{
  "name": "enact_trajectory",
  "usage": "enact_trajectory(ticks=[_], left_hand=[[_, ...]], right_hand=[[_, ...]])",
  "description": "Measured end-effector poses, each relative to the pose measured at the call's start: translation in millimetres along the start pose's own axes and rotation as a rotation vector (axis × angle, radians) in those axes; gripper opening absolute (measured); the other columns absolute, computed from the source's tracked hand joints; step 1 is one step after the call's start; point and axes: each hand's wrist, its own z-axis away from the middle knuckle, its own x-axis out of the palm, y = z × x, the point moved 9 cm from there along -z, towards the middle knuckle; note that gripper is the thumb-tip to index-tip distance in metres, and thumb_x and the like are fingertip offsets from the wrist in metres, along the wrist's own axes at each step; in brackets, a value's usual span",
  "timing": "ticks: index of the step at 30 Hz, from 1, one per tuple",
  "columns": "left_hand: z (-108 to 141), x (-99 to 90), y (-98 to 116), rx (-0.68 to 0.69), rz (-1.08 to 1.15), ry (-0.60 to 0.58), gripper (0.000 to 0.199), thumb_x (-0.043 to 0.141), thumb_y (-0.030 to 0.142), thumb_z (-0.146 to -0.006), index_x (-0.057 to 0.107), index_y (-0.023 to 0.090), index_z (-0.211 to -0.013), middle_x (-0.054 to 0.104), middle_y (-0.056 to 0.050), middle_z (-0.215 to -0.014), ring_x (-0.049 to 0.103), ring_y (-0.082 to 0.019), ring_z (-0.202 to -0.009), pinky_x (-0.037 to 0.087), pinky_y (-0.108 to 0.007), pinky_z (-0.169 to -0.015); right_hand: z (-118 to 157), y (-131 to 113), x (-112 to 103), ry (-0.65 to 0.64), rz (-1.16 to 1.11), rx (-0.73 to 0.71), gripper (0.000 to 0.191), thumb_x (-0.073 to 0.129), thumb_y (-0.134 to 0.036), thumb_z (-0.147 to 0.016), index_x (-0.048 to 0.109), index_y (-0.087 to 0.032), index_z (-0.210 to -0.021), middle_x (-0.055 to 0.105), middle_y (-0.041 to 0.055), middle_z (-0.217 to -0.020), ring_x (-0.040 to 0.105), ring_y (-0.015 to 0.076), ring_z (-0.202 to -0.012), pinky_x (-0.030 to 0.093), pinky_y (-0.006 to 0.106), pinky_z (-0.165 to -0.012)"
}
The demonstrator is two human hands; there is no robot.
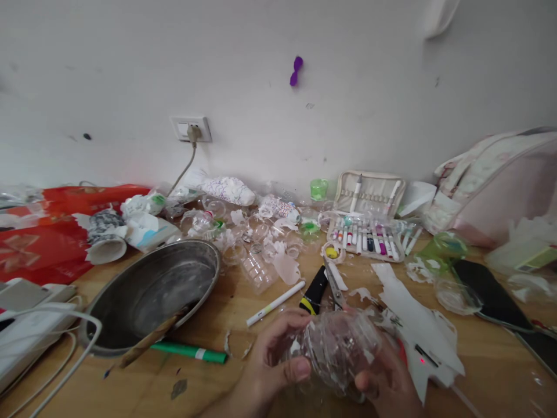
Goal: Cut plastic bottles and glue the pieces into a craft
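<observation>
A clear, crumpled plastic bottle piece (337, 348) with whitish scraps on it lies between my two hands at the bottom centre. My left hand (281, 354) curls round its left side, thumb in front. My right hand (385, 371) grips its right side, partly hidden by the plastic. Just beyond my hands are scissors (334, 287) and a black and yellow tool (315, 290). A white marker (275, 303) rests to their left. To the right of my hands sits a white glue gun (424, 342) with a small red light.
A metal basin (152, 290) with a brush across its rim and a green marker (191, 352) are at the left. Plastic scraps, an open marker case (369, 232), a phone (491, 295) and a pink backpack (500, 186) lie farther back and right.
</observation>
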Motion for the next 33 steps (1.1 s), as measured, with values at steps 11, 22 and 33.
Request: enact_trajectory(ticks=[11, 22, 33], left_hand=[[0.1, 5.1, -3.9, -0.061, 0.095, -0.066, 0.051, 0.077, 0.041, -0.063, 0.061, 0.032, -0.111, 0.06, -0.001, -0.1, 0.058, -0.021, -0.092, 0.042, -0.029, -0.077], [7.2, 24.4, -4.5, -0.088, 0.089, -0.198, 0.055, 0.067, 0.05, -0.072, 0.053, 0.041, -0.124, 0.062, -0.003, -0.128, 0.055, -0.029, -0.117, 0.036, -0.048, -0.101], [6.6, 13.0, -14.8, -0.053, 0.077, -0.124, 0.061, 0.066, 0.052, -0.071, 0.053, 0.032, -0.127, 0.06, -0.007, -0.131, 0.051, -0.032, -0.122, 0.031, -0.049, -0.105]], right_hand=[[-2.3, 5.2, -4.0, -0.012, 0.012, 0.058, 0.062, 0.083, -0.049, -0.051, 0.064, -0.043, -0.11, 0.071, -0.0008, -0.108, 0.064, 0.027, -0.101, 0.051, 0.036, -0.087], [-17.8, -59.2, -6.5, -0.176, 1.067, -0.198, 0.08, 0.059, -0.076, -0.062, 0.057, -0.028, -0.126, 0.059, 0.0092, -0.128, 0.051, 0.0371, -0.117, 0.038, 0.049, -0.099], [-80.9, -210.8, -247.7, 0.695, 1.756, 0.254, 0.036, 0.058, -0.032, -0.085, 0.054, -0.017, -0.053, 0.065, 0.0035, -0.066, 0.065, 0.0175, -0.08, 0.047, 0.036, -0.079]])
